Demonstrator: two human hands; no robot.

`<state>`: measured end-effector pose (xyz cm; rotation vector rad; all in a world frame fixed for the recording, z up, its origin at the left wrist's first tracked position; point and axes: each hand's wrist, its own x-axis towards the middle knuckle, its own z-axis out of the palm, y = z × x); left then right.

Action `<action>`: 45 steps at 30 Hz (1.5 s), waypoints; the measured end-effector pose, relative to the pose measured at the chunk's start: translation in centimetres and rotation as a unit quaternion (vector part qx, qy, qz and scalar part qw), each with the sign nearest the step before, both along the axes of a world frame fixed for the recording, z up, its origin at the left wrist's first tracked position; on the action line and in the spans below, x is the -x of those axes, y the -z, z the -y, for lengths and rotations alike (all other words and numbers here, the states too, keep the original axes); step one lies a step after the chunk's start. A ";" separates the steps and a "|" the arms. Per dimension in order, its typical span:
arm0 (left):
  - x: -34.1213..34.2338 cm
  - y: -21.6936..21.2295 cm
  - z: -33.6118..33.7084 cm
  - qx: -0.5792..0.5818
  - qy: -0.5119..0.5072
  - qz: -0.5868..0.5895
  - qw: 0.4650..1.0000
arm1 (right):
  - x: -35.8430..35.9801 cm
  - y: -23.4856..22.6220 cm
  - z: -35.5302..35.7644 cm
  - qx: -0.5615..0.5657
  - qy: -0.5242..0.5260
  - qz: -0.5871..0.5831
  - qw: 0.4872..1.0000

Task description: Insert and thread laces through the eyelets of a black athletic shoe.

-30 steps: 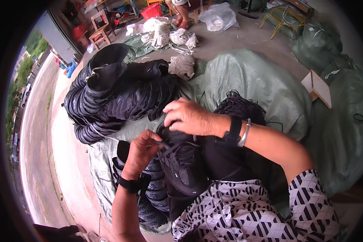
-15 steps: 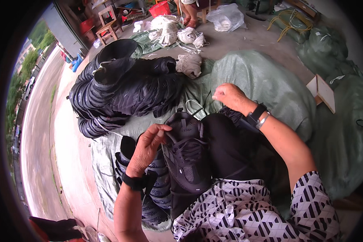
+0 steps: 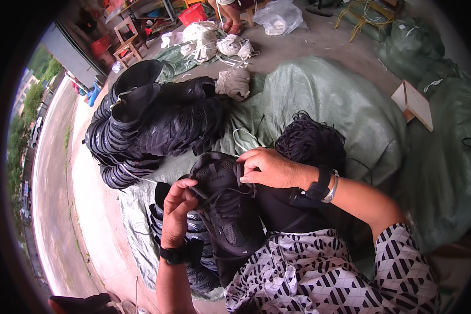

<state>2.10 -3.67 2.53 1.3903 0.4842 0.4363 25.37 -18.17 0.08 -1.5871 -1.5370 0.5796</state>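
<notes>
A black shoe upper (image 3: 229,209) lies across my lap, toe toward me, with dark laces crossing its front and its tongue standing up. On the left side of its ankle opening, my left hand (image 3: 179,206) pinches the collar edge between thumb and fingers. My right hand (image 3: 269,168) grips the opposite collar edge, fingertips pressed together; whether a lace end is also in them, I cannot tell. Beyond my right wrist rests a bundle of black laces (image 3: 311,140).
Nested stacks of black shoe uppers (image 3: 157,118) stand ahead on the left, with more uppers (image 3: 201,261) beside my left forearm. Green woven sacks (image 3: 332,99) spread ahead and right. White lace bundles (image 3: 233,83), a wooden chair (image 3: 126,42) and another person's legs (image 3: 231,15) are farther off.
My right hand has come down and left from the air onto the shoe's collar, uncovering the black lace bundle. My left hand stays at the collar. The whole view has shifted slightly.
</notes>
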 end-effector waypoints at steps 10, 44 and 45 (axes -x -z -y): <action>2.9 -1.5 0.3 0.061 -0.054 0.022 0.996 | 0.5 -1.3 0.1 0.087 -0.109 -0.364 0.921; 2.3 -0.7 -4.3 0.088 -0.011 -0.103 0.991 | 2.6 -0.5 -0.8 -0.003 -0.131 -0.275 0.953; 1.9 -1.0 -4.3 0.049 0.000 -0.083 0.995 | 2.5 -0.2 -1.1 -0.009 -0.120 -0.342 0.932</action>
